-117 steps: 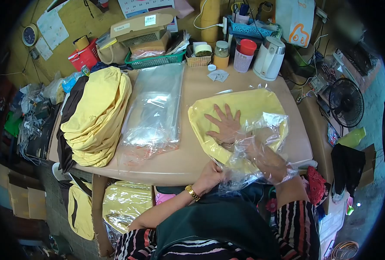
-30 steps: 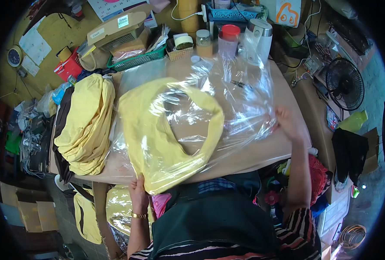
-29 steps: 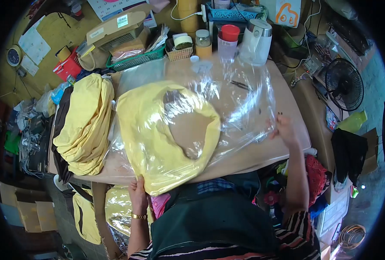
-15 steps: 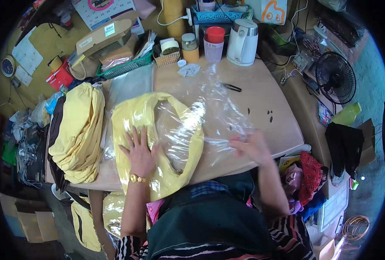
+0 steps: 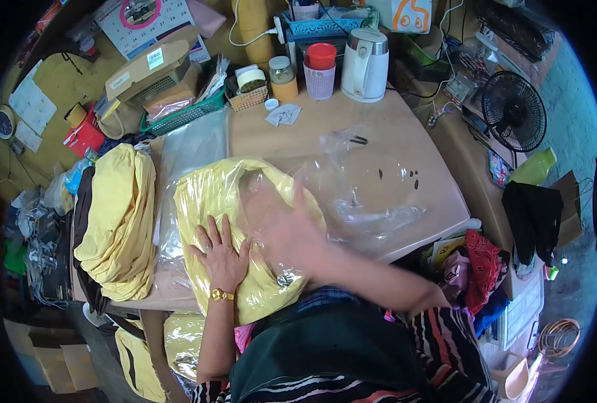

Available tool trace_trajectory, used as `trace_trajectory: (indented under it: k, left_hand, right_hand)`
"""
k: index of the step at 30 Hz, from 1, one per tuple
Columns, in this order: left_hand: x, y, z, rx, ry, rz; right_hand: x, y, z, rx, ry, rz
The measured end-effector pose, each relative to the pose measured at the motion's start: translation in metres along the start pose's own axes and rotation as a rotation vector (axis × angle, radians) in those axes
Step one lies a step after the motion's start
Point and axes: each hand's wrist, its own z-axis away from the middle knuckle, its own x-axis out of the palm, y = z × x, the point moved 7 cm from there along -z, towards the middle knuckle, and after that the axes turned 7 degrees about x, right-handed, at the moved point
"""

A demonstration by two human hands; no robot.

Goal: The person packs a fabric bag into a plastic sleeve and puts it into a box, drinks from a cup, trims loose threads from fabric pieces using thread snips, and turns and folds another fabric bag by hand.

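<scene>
Yellow cloth folded into a rounded, ring-like bundle (image 5: 261, 282) lies at the near edge of the tan tabletop (image 5: 406, 134), under clear, glossy plastic film (image 5: 379, 218). Taking the bundle as the dial's centre, the person's left hand (image 5: 222, 265) rests palm down between seven and eight o'clock, fingers spread wide and gripping nothing, seemingly to keep the cloth flat and steady. The right hand (image 5: 278, 225) is over the middle, too blurred to tell how its fingers stand or whether they hold any film; the spare film trails toward three o'clock. A stack of flat clear plastic sheets (image 5: 194, 144) at eleven and a heaped yellow cloth pile (image 5: 117, 221) at nine seem placed within easy reach. The bundle looks softly creased, streaked with white glare.
</scene>
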Motion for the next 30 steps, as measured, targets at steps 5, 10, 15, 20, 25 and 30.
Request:
trace_trajectory:
  k: [5, 10, 15, 20, 25, 30]
  left_hand:
    - [0.000, -0.003, 0.002, 0.011, 0.024, 0.040]
    - [-0.004, -0.001, 0.001, 0.002, 0.001, 0.040]
    - [-0.003, -0.002, 0.003, 0.022, 0.068, 0.048]
    - [-0.006, 0.002, 0.010, 0.016, 0.017, 0.075]
    - [-0.042, -0.033, -0.019, 0.096, -0.104, 0.201]
    - [-0.045, -0.124, -0.126, -0.158, 0.310, -0.058]
  right_hand:
    - [-0.034, 0.214, -0.018, 0.909, 0.105, 0.484]
    - [0.033, 0.264, 0.000, 1.210, -0.165, 0.000]
    - [0.029, 0.231, -0.016, 1.099, 0.121, -0.093]
    - [0.008, 0.240, 0.046, 0.945, 0.073, 0.270]
    - [-0.042, 0.244, 0.084, 1.049, 0.148, 0.317]
    - [-0.027, 0.233, 0.073, 0.847, 0.069, 0.338]
